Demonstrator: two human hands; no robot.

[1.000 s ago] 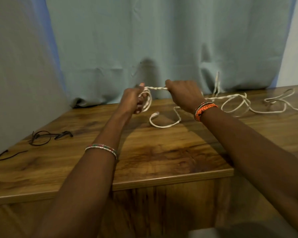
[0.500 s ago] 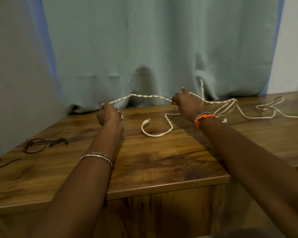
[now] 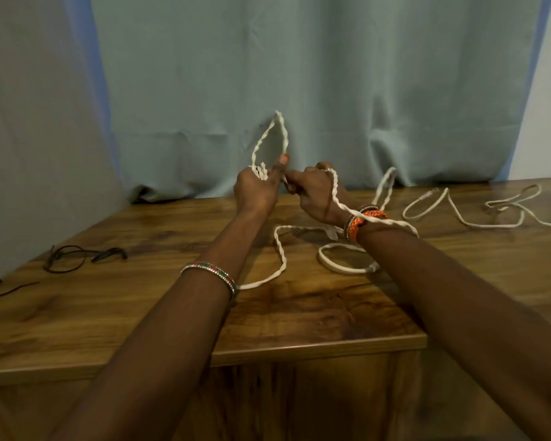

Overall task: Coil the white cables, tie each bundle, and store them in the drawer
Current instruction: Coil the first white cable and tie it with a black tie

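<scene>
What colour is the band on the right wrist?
Mostly orange, with darker beaded rings beside it; the head view shows the band best.

Wooden table (image 3: pixel 140 316) with dark grain, thin black cord (image 3: pixel 77 254) lying loose at nine o'clock, grey-green curtain (image 3: pixel 299 74) hanging at twelve o'clock

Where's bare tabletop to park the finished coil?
Bare wood lies between the thin black cord at left and the left forearm, plus the near strip along the wooden table edge. Crowded: twisted white cable loops under both hands and loose white cable at right.
</scene>
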